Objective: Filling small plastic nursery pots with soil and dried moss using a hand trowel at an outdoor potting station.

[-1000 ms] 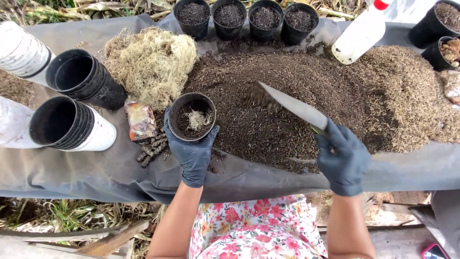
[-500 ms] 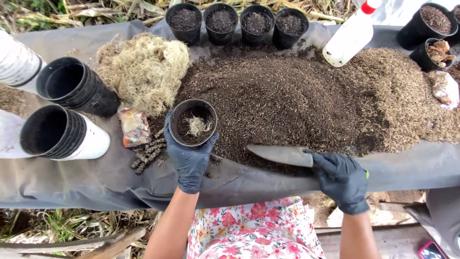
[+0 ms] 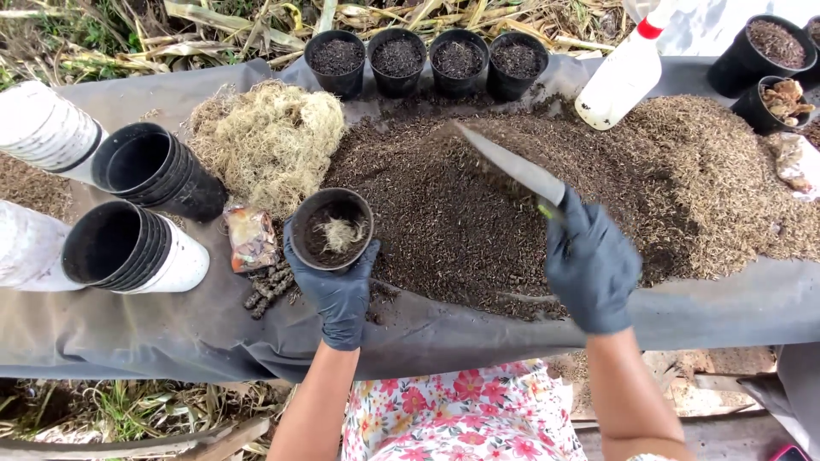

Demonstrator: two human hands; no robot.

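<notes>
Your left hand (image 3: 337, 290), in a dark glove, is wrapped around the near side of a small black pot (image 3: 331, 229), fingers curled tight on its wall and holding it upright at the near left edge of the soil heap (image 3: 444, 213). Inside the pot you can see a little dark soil and a pale tuft of fibre (image 3: 342, 232). Your right hand (image 3: 591, 260), also gloved, is closed in a fist around the handle of a trowel (image 3: 511, 166), whose long grey blade slants up and to the left over the middle of the heap; the blade looks blurred, and you cannot tell from this view whether its tip touches the soil. The heap lies on a grey sheet (image 3: 171, 341) spread over the work surface. Just left of the pot sit a small crumpled packet (image 3: 250, 237) and a few dark chunks (image 3: 266, 286), and beyond them a pile of dry pale moss (image 3: 269, 141). Further left, two stacks of black pots (image 3: 141, 209) lie on their sides, their mouths facing you. Along the far edge four filled black pots (image 3: 427, 60) stand in a row, touching one another. A white spray bottle (image 3: 622, 77) with a red collar leans at the far right of the heap, and two more black pots (image 3: 764, 72) stand at the right corner.
</notes>
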